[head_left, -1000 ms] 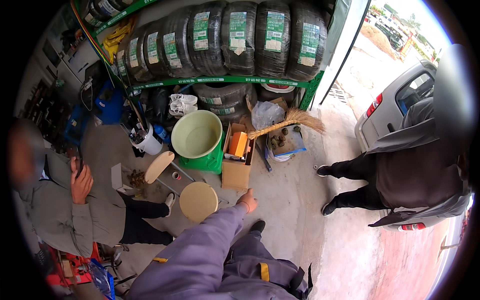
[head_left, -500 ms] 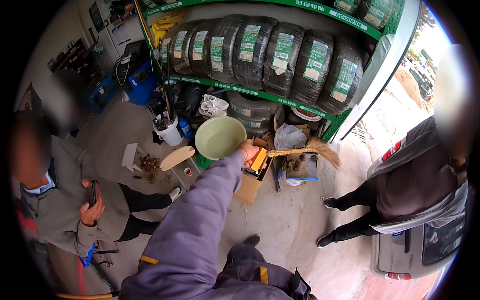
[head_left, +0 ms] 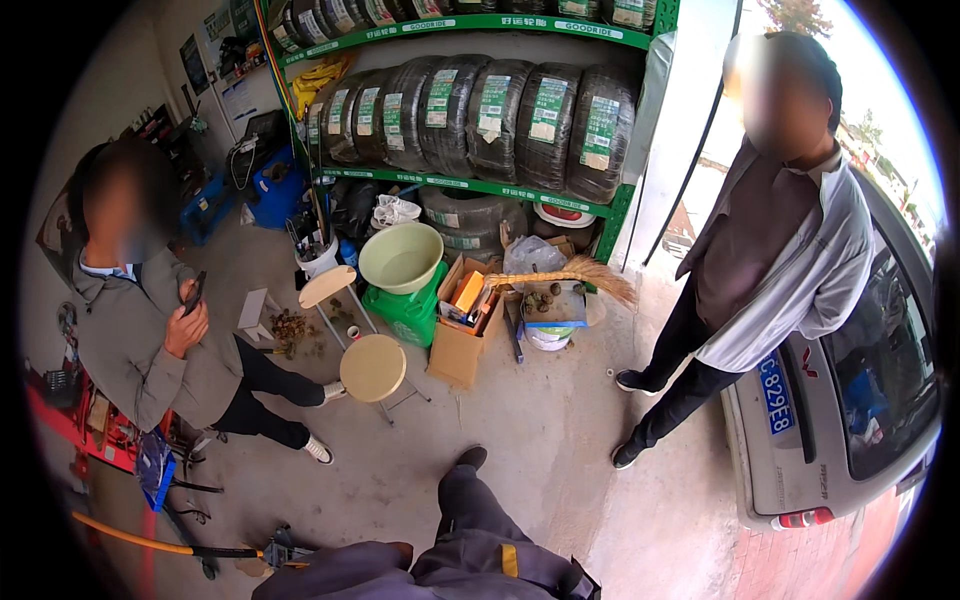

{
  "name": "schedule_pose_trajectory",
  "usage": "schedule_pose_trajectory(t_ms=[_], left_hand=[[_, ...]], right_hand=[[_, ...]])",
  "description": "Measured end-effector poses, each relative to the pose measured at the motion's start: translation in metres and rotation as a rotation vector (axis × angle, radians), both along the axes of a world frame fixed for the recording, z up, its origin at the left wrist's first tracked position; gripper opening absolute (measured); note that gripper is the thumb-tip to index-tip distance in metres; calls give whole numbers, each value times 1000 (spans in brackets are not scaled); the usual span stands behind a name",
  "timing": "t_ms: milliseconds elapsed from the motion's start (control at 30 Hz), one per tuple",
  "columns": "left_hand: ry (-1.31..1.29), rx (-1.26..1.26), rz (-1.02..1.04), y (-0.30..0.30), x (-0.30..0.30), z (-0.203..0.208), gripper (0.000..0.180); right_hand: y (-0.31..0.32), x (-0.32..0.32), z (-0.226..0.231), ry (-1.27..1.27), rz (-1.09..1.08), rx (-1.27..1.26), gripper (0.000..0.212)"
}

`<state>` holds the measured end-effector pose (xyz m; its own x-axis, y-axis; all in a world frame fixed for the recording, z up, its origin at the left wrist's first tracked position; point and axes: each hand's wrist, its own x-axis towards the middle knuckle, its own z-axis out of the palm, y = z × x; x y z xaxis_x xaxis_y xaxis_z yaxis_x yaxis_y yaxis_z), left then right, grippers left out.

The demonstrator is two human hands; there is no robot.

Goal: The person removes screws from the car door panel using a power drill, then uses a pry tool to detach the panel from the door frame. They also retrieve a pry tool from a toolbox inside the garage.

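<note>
Only a sliver of the left hand (head_left: 402, 551) shows low down, its grip impossible to tell; the right hand is out of view. The folding chair (head_left: 373, 367) stands ahead on the floor (head_left: 560, 410); its metal frame (head_left: 364, 310) should give the surest hold

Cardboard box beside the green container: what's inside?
Cardboard box: an orange box and other items, too small to identify. They cover its bottom, so what's underneath can't be seen.

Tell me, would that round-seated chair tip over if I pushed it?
The chair might tip if pushed high, since its backrest stands above the seat. It's probably light, being thin-framed. That smooth, flat seat suggests it's stiff, not floppy.
</note>
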<state>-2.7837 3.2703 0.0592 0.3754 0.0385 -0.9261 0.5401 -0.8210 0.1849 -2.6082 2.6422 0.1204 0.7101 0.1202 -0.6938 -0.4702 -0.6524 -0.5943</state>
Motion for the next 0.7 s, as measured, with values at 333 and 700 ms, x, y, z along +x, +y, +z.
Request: schedule_pose_trajectory(t_ms=[333, 700], left_hand=[[-428, 188, 298, -150, 243, 110, 32], [-353, -14, -282, -472, 399, 74, 33]], right_hand=[[-54, 49, 139, -11, -409, 148, 44], [-266, -46, 207, 360, -995, 67, 32]])
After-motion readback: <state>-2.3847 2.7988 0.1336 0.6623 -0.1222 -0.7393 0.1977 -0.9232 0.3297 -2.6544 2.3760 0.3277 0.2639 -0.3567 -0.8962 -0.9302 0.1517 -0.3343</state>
